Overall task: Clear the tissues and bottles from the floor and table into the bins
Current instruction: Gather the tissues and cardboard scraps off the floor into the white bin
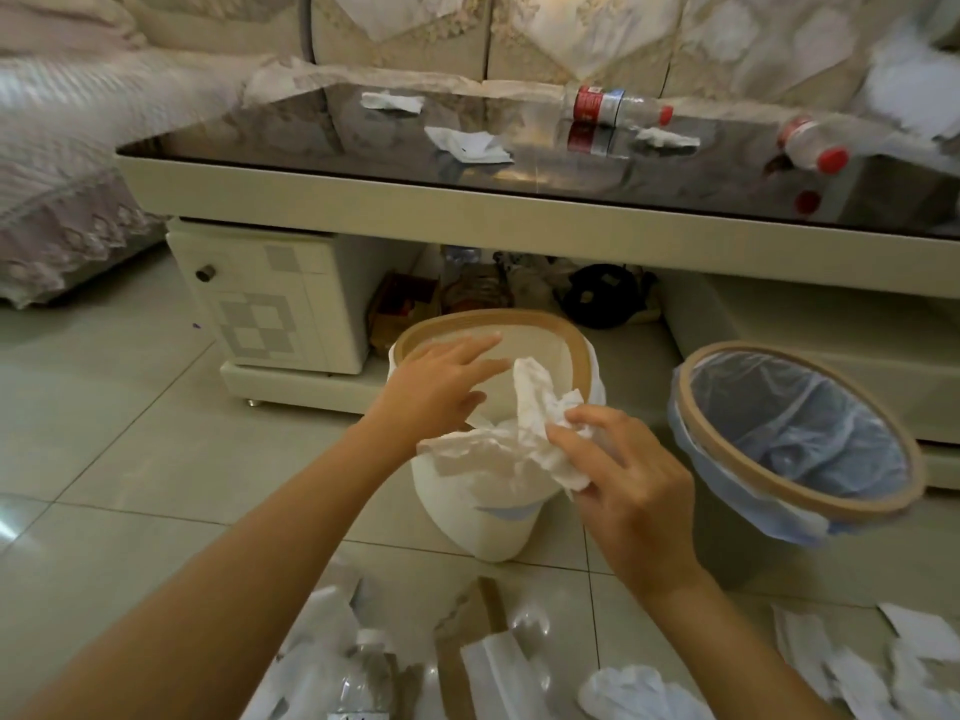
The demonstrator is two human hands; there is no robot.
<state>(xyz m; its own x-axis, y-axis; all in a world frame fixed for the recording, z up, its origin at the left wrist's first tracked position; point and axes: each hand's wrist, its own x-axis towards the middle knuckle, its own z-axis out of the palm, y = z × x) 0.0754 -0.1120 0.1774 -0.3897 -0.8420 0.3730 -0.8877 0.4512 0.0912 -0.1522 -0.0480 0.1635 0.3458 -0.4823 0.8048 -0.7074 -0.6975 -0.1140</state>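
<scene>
My right hand (623, 475) pinches a crumpled white tissue (530, 413) just over the front rim of the white bin (576, 356), which stands on the floor before the table. My left hand (441, 387) hovers over the same bin with fingers straight, holding nothing. A second bin with a blue liner (800, 444) stands to the right. On the glass table (311, 200) lie three tissues (467, 145) and two clear bottles with red caps (618, 106) (815, 142). Several more tissues (634, 691) and a clear bottle (363, 678) lie on the floor near me.
A sofa (519, 33) with cream covers runs behind the table, and a covered seat (62, 163) is at the left. Under the table are a small white drawer unit (270, 298) and cluttered items (597, 298). Pale floor tiles (130, 449) spread at the left.
</scene>
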